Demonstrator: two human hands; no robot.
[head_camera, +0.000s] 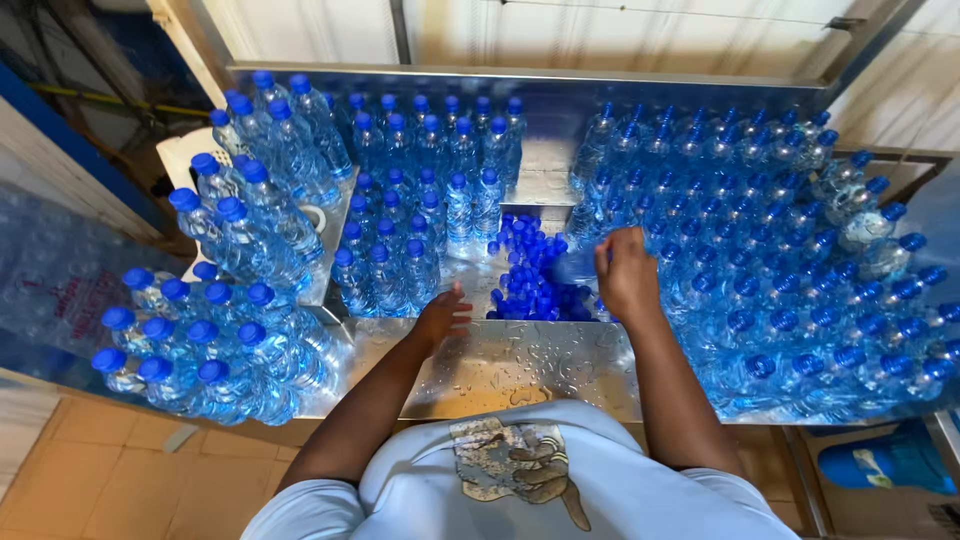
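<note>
Here, a wet stainless-steel table (500, 365) is seen from above, crowded with clear plastic water bottles with blue screw caps. A heap of loose blue caps (530, 275) lies at the centre of the table, at 12 o'clock from the person's torso. The right hand (628, 275) is closed around a bottle (575, 267) at the 3 o'clock edge of the cap heap; the fingers are curled about it, and whether a cap is pinched as well cannot be told. The left hand (443, 318) rests at the 9 o'clock edge of the heap, fingers loosely spread, holding nothing.

Progress is judged as well advanced: nearly every visible bottle already carries a cap. The capped block at 2 o'clock (780, 250) is the largest, too dense for an exact count, at least sixty. The block at 11 o'clock (420, 190) holds roughly thirty. The bottles at 9 to 10 o'clock (250, 240), standing partly on a white plastic chair (180, 150), number about thirty. The loose caps are too many and too overlapped to count. One bottle remains in hand. A blue container (885, 462) stands on the floor at 4 o'clock.
</note>
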